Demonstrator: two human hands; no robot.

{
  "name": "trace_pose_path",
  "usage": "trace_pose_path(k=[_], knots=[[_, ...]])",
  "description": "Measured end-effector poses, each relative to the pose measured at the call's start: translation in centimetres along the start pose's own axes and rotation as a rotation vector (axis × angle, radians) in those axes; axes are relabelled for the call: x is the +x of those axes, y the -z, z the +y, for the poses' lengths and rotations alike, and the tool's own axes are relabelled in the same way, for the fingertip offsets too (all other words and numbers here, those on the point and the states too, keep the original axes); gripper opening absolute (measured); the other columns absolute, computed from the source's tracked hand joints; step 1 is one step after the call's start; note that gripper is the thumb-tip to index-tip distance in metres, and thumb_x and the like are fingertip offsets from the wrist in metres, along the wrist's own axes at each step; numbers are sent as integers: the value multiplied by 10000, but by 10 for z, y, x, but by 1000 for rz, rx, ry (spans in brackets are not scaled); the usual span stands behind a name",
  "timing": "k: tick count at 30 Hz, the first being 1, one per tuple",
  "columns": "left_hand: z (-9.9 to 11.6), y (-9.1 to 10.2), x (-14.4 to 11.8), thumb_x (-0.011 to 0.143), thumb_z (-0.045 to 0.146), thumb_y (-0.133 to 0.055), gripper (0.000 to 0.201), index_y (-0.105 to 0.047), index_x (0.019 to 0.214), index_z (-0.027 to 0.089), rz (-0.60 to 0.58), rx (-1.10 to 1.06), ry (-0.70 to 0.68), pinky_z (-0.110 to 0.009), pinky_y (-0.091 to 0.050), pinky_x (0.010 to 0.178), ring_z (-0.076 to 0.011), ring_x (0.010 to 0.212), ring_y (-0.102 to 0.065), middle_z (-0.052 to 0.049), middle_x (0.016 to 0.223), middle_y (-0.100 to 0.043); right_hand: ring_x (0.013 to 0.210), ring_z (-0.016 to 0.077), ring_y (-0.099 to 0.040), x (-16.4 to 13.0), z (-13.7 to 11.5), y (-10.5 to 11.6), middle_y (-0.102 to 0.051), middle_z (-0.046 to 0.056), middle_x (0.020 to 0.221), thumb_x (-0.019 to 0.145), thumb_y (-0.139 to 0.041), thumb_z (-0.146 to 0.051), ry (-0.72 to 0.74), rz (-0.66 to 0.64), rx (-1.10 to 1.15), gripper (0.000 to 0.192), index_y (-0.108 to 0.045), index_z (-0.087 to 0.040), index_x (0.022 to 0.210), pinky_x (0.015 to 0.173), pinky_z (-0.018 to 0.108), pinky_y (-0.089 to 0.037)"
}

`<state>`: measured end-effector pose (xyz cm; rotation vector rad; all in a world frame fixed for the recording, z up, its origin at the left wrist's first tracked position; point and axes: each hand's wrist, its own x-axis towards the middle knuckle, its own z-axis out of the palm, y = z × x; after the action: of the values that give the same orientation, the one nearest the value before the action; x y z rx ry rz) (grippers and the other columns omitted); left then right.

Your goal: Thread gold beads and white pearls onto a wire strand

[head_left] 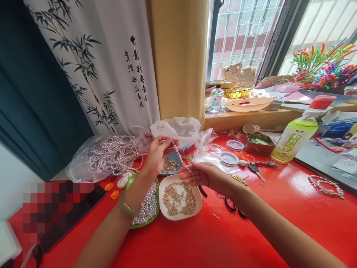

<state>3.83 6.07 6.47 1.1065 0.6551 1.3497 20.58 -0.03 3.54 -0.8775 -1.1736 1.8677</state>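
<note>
My left hand (157,153) pinches the upper end of a short strand of pearls (180,158) held above the dishes. My right hand (201,175) grips the strand's lower end just over a white dish of small gold beads (178,200). A green dish of white pearls (147,208) lies under my left forearm, which wears a pale green bangle (126,207). A small blue dish of mixed beads (170,164) sits behind the hands.
A plastic bag of pearl strands (107,156) lies at the left on the red table (212,238). Black-handled scissors (232,206), thread spools (228,158), a tin (259,143), a green drink bottle (295,138), a pearl bracelet (325,186) and a dark tablet (67,212) are around.
</note>
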Motion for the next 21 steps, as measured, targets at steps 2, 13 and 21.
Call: trace_pose_path(k=[2,13,21], knots=[[-1,4,2,650,222,-619,135,-506,686,157,31,-10,-12,-203,-454,613,-118,685,-615,-13,717,-665,747,147,-638,-1,0,-2,-666,116,884,815,-441,-297,-14,3,6,246,-584,-111,891,706,252,-485],[-6,8,5,646,206,-621,148,-491,691,150,55,-44,3,-185,-447,608,-113,682,-620,-26,710,-674,664,99,-631,5,5,-2,-676,89,785,787,-505,-227,-19,58,-30,181,-626,-95,810,621,168,-496],[-7,9,5,659,204,-610,143,-479,691,155,47,-33,-5,-208,-450,631,-123,690,-622,-33,714,-676,660,95,-623,5,4,-3,-671,83,766,759,-550,-221,-42,71,-34,159,-636,-94,799,633,171,-495]])
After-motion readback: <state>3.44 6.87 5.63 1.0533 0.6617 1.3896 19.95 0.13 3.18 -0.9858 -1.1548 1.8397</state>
